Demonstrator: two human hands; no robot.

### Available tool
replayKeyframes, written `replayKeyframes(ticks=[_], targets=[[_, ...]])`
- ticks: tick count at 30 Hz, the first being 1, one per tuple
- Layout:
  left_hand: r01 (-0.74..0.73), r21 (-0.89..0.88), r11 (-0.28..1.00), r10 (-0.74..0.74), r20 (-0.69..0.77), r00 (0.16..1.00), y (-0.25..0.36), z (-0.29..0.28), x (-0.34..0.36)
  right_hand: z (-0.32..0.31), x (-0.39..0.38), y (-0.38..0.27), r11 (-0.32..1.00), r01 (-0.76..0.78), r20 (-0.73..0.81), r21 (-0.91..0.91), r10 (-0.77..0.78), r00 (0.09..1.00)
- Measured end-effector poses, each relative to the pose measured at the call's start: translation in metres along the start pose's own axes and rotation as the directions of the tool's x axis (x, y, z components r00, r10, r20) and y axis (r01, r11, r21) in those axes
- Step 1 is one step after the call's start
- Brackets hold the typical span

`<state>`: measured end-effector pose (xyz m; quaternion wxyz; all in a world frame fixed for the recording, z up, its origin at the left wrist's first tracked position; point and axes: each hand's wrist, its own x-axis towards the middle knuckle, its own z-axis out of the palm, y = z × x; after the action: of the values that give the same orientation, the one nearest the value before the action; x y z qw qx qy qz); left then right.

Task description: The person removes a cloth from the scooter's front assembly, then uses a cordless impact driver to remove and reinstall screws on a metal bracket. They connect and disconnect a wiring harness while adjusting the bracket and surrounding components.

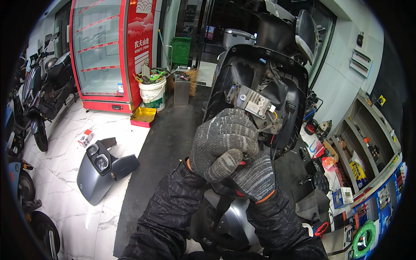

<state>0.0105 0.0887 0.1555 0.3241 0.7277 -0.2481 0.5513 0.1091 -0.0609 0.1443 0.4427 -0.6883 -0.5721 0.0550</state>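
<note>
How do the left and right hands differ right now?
The left hand sits higher in the view, nearer the silver module; the right hand is lower. The left hand shows larger; the right hand shows smaller, seemingly partly hidden by the left. Both wear speckled grey gloves with orange cuff edges.

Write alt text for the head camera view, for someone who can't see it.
A gloved left hand and gloved right hand meet before a scooter with exposed inner parts; anything they hold is mostly hidden. A dark body panel lies mostly on pale floor tiles at left, near a red glass-door fridge; cluttered shelves stand at right.
</note>
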Motion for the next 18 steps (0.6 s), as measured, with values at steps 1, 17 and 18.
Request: replayKeyframes(ticks=[1,17,18], targets=[[0.005,0.0,1.0,-0.005,-0.001,1.0,0.0,0.0,-0.0002,-0.0004,-0.0002,0.0002,0.999,0.027,-0.002,-0.029,-0.027,1.0],[0.019,0.017,1.0,-0.018,-0.021,1.0,0.0004,0.0005,-0.0021,0.0027,0.0008,0.0035,0.992,0.127,-0.021,-0.006,-0.127,0.992],[0.022,0.01,1.0,-0.021,-0.024,0.999,0.0004,0.0005,-0.0019,0.0028,0.0008,0.0035,0.992,0.125,-0.02,-0.007,-0.125,0.992]])
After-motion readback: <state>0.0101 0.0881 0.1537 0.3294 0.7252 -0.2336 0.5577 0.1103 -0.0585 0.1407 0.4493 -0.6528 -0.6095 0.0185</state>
